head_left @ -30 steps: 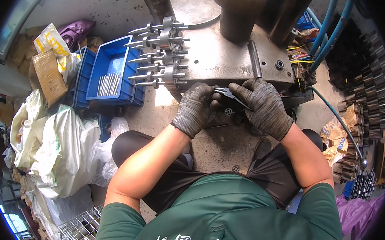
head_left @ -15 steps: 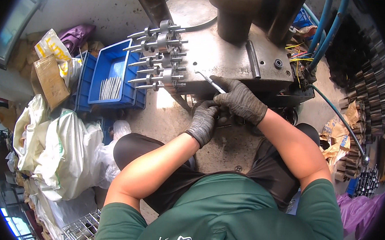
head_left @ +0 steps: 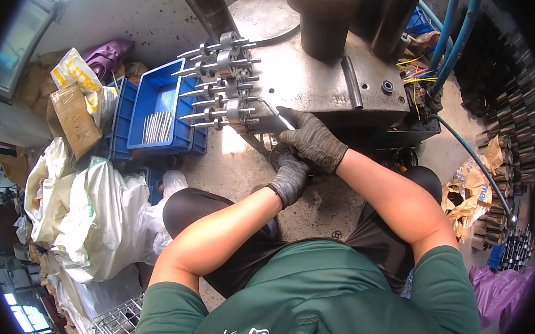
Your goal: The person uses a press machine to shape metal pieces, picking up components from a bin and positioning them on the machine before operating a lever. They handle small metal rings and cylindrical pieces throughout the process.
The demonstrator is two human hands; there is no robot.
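Observation:
My right hand [head_left: 316, 139], in a dark grey work glove, is closed round a slim metal shaft [head_left: 277, 114]. The shaft's thin end points up and left, past the front edge of the machine's steel bed [head_left: 313, 83]. Below it, my left hand [head_left: 291, 178], gloved in grey, is curled just under that edge. A dark round part [head_left: 277, 154] shows by its fingers; what they grip is hidden. Several metal shafts with thick rings [head_left: 226, 86] lie in a row along the bed's left edge, tips pointing left, just beyond the held shaft.
A blue bin [head_left: 154, 106] with several thin rods [head_left: 157, 128] stands left of the machine. A loose bar [head_left: 352, 83] and a small ring [head_left: 388, 87] rest on the bed. White sacks [head_left: 93, 217] lie left; a hose [head_left: 478, 169] and stacked metal tubes [head_left: 510, 153] are right.
My right hand and the shaft have moved left, nearer the row of ringed shafts. My left hand has shifted slightly right and down, and the dark round part shows more.

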